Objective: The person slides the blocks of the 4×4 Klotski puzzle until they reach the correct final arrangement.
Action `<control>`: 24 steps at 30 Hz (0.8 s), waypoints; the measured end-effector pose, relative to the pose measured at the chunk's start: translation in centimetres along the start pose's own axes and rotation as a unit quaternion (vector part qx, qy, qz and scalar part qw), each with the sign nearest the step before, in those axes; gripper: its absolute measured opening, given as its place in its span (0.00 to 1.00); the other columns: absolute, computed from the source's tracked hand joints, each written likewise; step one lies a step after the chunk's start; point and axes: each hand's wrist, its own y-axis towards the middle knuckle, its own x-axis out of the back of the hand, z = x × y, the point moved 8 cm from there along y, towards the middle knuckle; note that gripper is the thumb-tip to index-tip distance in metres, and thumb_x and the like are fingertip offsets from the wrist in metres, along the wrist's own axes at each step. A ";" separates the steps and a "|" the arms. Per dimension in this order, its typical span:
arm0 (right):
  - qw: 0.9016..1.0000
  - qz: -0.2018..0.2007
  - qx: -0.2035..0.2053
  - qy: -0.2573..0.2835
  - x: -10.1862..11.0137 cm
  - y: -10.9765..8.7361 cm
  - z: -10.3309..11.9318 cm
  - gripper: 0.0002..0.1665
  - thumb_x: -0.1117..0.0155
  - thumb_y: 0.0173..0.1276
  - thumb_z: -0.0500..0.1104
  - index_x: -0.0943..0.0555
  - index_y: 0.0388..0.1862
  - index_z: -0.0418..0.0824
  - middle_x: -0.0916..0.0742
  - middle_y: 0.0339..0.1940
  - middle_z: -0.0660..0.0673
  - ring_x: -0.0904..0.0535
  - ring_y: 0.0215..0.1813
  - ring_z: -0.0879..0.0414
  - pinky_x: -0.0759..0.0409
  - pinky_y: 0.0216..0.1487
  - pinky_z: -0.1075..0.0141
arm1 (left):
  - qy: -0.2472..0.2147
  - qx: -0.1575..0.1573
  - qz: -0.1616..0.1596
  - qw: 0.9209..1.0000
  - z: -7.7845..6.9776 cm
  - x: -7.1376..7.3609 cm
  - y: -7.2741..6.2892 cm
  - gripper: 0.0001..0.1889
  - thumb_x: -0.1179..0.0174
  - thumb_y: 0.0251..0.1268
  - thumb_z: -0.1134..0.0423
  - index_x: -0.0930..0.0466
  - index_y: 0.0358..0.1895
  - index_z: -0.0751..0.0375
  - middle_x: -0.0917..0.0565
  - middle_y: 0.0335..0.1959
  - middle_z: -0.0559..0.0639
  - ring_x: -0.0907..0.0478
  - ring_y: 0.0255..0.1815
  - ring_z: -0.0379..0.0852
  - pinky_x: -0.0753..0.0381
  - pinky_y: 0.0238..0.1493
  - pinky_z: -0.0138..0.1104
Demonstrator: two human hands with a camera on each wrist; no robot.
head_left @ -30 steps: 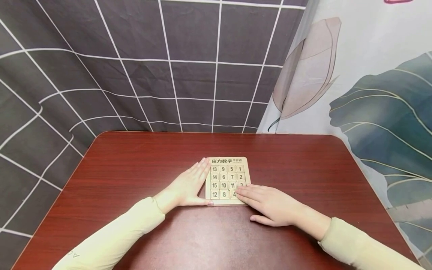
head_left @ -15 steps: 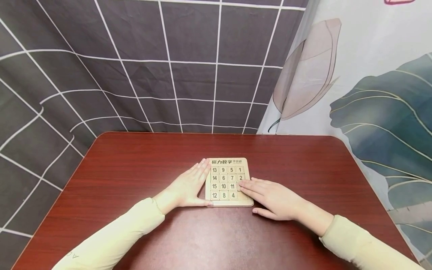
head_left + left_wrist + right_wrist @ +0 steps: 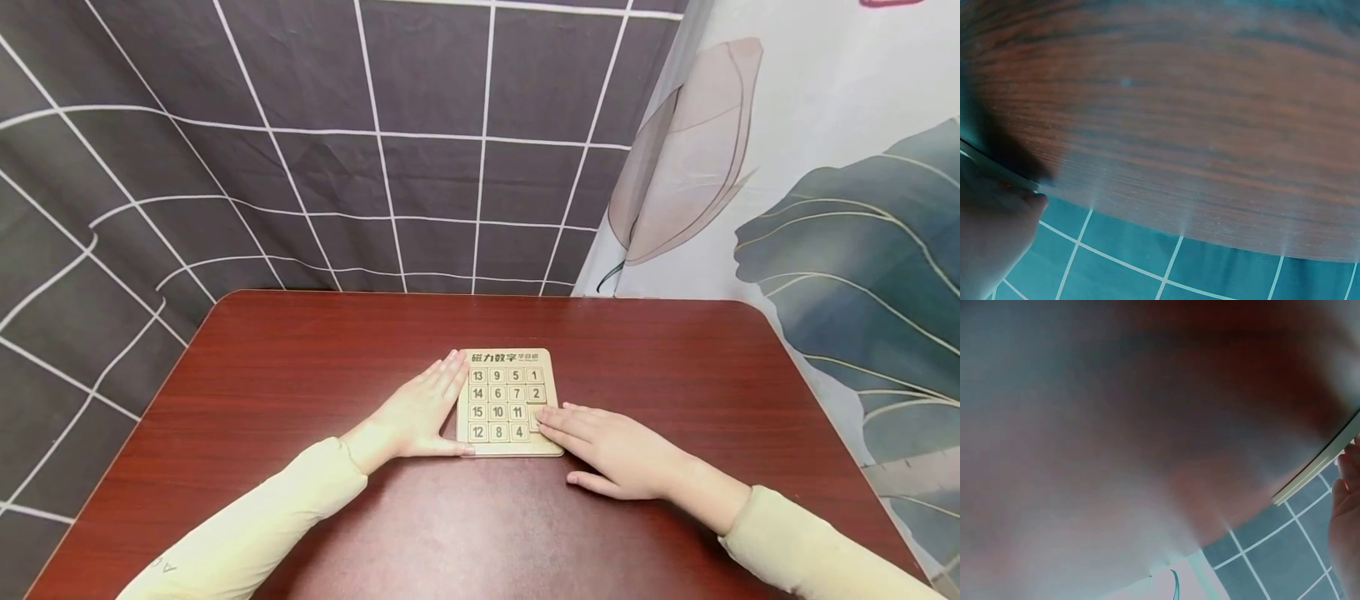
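On a red-brown table (image 3: 322, 350), pale square-tiled number puzzle (image 3: 506, 403), left hand (image 3: 422, 414) spread wide, right hand (image 3: 618, 450) straight-fingered, touched tile (image 3: 534, 420) lower than before.

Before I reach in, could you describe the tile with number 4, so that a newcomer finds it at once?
On the red-brown table, between the left hand and right hand, lies a pale number board. In its bottom row, the 4 tile sits right of the 8 tile, below the 11 tile. A lone 4 distinguishes it.

Two hands (image 3: 416, 412) (image 3: 622, 457), one board (image 3: 510, 451), fifteen tiles (image 3: 497, 393), one table (image 3: 315, 358), two curtains (image 3: 427, 179) (image 3: 847, 242)
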 end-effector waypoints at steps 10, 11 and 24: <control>1.000 -0.018 0.017 -0.003 0.4 -0.6 1.0 0.40 0.30 0.71 0.55 0.24 0.75 0.35 0.19 0.76 0.40 0.22 0.76 0.48 0.43 0.88 0.63 | -0.004 0.004 0.007 1.000 0.0 0.0 0.0 0.66 0.41 0.63 0.22 0.53 0.84 0.75 0.54 0.88 0.69 0.54 0.90 0.63 0.47 0.90 0.48; 1.000 -0.017 0.015 -0.002 0.4 -0.5 0.7 0.40 0.30 0.72 0.55 0.24 0.75 0.35 0.20 0.76 0.40 0.22 0.77 0.48 0.43 0.88 0.63 | -0.005 0.004 0.007 1.000 0.0 0.0 0.0 0.66 0.41 0.63 0.22 0.53 0.84 0.75 0.53 0.88 0.70 0.54 0.90 0.63 0.47 0.90 0.48; 0.999 0.025 -0.046 0.006 -0.4 1.6 -3.3 0.40 0.34 0.76 0.56 0.26 0.78 0.35 0.23 0.80 0.40 0.27 0.81 0.45 0.26 0.80 0.48 | -0.011 0.003 0.007 1.000 -0.1 0.3 0.0 0.66 0.40 0.62 0.23 0.53 0.84 0.76 0.53 0.88 0.70 0.54 0.90 0.63 0.47 0.90 0.48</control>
